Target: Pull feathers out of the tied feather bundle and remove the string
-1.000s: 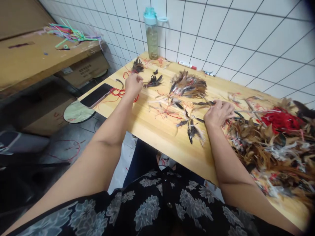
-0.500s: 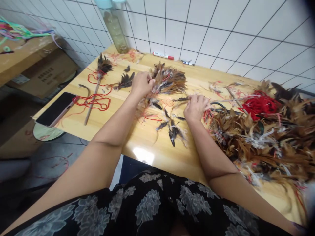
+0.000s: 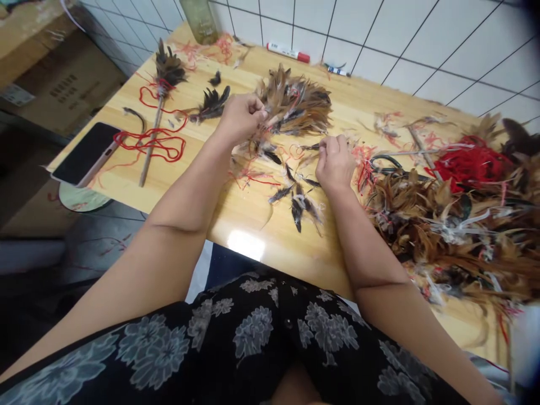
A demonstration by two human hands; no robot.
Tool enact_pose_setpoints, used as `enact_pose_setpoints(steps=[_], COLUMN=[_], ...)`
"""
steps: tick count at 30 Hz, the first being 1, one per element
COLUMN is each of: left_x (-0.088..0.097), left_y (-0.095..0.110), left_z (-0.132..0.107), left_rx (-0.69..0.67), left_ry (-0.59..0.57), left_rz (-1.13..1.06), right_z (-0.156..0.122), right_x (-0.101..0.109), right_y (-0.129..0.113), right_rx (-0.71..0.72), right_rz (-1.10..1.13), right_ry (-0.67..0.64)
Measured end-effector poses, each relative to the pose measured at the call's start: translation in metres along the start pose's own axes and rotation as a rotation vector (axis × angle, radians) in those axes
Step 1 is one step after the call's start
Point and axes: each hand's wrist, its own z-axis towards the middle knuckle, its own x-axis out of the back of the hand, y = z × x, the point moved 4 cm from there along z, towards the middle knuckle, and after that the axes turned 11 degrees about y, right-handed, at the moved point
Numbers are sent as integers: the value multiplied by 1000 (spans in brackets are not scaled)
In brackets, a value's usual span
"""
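My left hand (image 3: 242, 117) is closed in a pinch at the left end of a bundle of brown feathers (image 3: 297, 104); what the fingertips hold is too small to make out. With its fingers closed on the end of a dark feather (image 3: 311, 147), my right hand (image 3: 336, 161) is just above the table. Between and in front of the hands lie several loose black feathers (image 3: 297, 211) and bits of red string (image 3: 253, 179). A black feather tuft (image 3: 214, 102) is just left of my left hand.
At left, a stick with feathers at its top (image 3: 152, 143), tangled red string (image 3: 169, 147) and a phone (image 3: 86, 154) lie on the table (image 3: 236, 216). A big feather pile (image 3: 455, 225) and red string heap (image 3: 470, 163) fill the right. Markers (image 3: 288, 52) and a bottle (image 3: 200, 25) stay near the tiled wall.
The view has tilted downward, so the table things appear higher in the picture. Both hands remain at about the same places over the table, still pinched.
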Motion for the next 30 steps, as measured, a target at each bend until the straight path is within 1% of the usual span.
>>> enact_pose_setpoints(steps=[2, 4, 7, 9, 12, 14, 18, 21, 24, 27, 30], left_x=[4, 4, -1, -8, -20, -28, -39, -43, -46, -48, -49], left_y=[5, 10, 18, 25, 33, 36, 37, 36, 39, 41, 42], left_z=[-5, -10, -20, -29, -47, -58, -72, -77, -79, -81, -82], left_rx=[32, 92, 164, 155, 103, 76, 72, 99, 93, 81, 81], left_ry=[-14, -35, -62, -126, -221, -249, -276, -289, -310, -329, -327], left_rz=[-135, -238, -360, -402, -382, -358, -350, -355, -354, -363, -371], right_z=[1, 2, 2, 0, -3, -5, -5, -4, -4, -2, 0], right_x=[1, 2, 4, 5, 4, 1, -9, -18, -23, -25, -24], right_y=[-1, -3, -9, -16, -26, -29, -23, -16, -12, -9, -3], right_rx=[24, 37, 36, 27, 10, -17, -111, -178, -201, -215, -270], right_rz=[1, 7, 36, 84, 195, 268, 390, 481, 547, 576, 582], right_ry=[-32, -58, -87, -118, -165, -176, -142, -123, -114, -81, -57])
